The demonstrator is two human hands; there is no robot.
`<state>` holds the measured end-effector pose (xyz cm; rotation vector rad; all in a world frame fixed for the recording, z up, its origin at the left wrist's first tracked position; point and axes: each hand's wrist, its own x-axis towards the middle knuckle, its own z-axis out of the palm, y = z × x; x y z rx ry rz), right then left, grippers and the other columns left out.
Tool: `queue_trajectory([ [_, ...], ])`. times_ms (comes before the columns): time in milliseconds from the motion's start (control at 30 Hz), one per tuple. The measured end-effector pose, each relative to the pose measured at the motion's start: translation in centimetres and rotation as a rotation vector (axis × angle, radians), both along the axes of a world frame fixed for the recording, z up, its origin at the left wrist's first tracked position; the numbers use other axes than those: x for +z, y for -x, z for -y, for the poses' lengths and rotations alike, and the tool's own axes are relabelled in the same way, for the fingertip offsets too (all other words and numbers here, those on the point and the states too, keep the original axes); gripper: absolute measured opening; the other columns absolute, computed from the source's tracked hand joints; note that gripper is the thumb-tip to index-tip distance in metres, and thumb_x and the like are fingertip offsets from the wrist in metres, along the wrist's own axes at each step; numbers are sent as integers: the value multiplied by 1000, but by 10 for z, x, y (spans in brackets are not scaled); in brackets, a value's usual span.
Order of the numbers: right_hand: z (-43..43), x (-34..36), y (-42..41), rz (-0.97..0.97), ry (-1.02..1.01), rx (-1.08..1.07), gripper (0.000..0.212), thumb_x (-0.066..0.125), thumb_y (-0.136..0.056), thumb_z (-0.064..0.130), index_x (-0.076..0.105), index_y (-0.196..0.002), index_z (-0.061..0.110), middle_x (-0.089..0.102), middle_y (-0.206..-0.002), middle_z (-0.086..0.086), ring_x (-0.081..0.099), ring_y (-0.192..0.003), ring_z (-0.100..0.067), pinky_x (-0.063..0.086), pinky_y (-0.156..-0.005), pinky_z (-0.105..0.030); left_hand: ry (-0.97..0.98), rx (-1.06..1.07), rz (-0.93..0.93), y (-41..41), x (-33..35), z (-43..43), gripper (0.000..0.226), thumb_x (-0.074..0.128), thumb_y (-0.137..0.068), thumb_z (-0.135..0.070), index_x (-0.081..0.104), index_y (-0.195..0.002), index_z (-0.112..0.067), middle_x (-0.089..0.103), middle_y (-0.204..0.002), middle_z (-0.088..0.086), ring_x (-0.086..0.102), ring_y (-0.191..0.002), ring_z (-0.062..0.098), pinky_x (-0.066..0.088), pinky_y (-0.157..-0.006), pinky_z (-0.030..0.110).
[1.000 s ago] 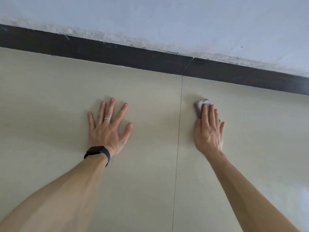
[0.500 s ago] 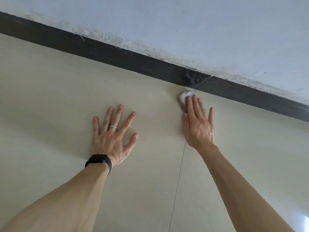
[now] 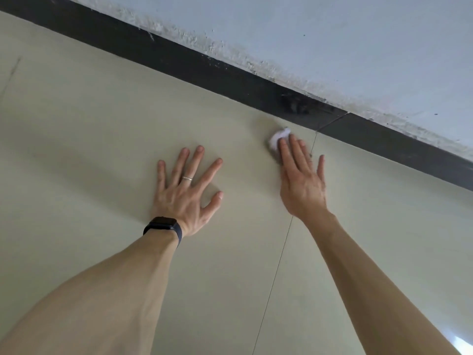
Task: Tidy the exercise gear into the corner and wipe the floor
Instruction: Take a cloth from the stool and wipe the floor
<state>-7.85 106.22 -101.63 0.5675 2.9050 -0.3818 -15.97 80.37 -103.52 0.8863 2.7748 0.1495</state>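
Right hand [image 3: 302,183] fingers straight, pressing white cloth [image 3: 276,140] onto floor [image 3: 102,129], near dark skirting board [image 3: 179,62]. Left hand [image 3: 186,192] flat, fingers spread, holding nothing. Floor runs wide leftward.

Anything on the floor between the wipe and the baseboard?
Nothing visible. The wipe, pressed under the right hand, sits on the floor just short of the baseboard. The left hand rests flat off to the side, apart from it.
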Motion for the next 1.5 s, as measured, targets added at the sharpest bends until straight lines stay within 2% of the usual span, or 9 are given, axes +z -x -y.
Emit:
queue_trajectory([
  [133, 22, -8, -40, -162, 5, -439, 56, 31, -102, 24, 24, -158, 23, 19, -165, -1, 14, -153, -20, 16, -118, -64, 1, 8, 5, 0, -1, 1, 70, 24, -91, -67, 1, -155, -49, -12, -167, -7, -4, -154, 23, 3, -120, 61],
  [300, 103, 3, -125, -31, 38, 462, 66, 51, -96, 22, 27, -157, 28, 18, -166, 2, 15, -153, -18, 22, -117, -61, -51, 11, -9, -2, 0, 2, 70, 32, -91, -65, 8, -155, -49, -5, -167, -7, 1, -154, 22, 5, -120, 61],
  [367, 82, 3, -122, -35, 5, 625, 66, 50, -95, 23, 28, -156, 31, 21, -165, 5, 18, -152, -14, 23, -117, -60, -45, 12, 1, -1, 0, 2, 69, 33, -92, -64, 7, -155, -49, -6, -167, -8, -1, -154, 22, 3, -120, 61],
  [567, 46, 0, -82, -99, 91, -467, 56, 29, -105, 25, 15, -159, 31, 10, -167, 4, 7, -154, -18, 10, -120, -62, -27, 9, 10, -1, 0, 3, 66, 28, -94, -65, 8, -154, -49, -5, -167, -7, -3, -154, 21, 2, -120, 60],
  [833, 159, 9, -176, -6, 84, 374, 74, 52, -95, 16, 17, -158, 35, 7, -167, 11, 5, -153, -10, 16, -121, -57, -48, -10, -19, -1, -2, 4, 65, 29, -94, -65, 12, -154, -48, 2, -168, -4, 3, -154, 23, 5, -120, 62],
  [1067, 153, 11, -198, -32, 167, -425, 56, 29, -107, 25, 10, -159, 33, 2, -168, 8, 0, -154, -15, 8, -121, -60, 3, -35, 38, -7, 6, 6, 63, 21, -99, -60, 4, -157, -41, -6, -168, -1, -5, -154, 24, -1, -119, 62],
  [1333, 280, 12, -306, 59, 60, 730, 82, 51, -86, 23, 15, -158, 33, 9, -167, 5, 8, -154, -16, 12, -118, -56, -39, -126, 115, -159, 21, 133, 62, 37, -98, -49, 20, -157, -37, 5, -168, 0, 7, -154, 26, 11, -118, 63],
  [1400, 258, 8, -290, 24, 21, 613, 81, 48, -85, 18, 16, -158, 34, 12, -167, 6, 12, -153, -15, 10, -120, -55, -9, -116, 101, -181, 16, 175, 61, 37, -99, -49, 21, -156, -38, 5, -168, -1, 6, -154, 24, 11, -119, 62],
  [1500, 228, 11, -252, 9, 86, -17, 70, 37, -95, 16, 13, -159, 33, 8, -167, 7, 6, -154, -13, 11, -121, -59, 6, -155, 85, -187, 9, 202, 59, 33, -100, -50, 21, -156, -39, 5, -168, -3, 4, -154, 21, 10, -121, 59],
])
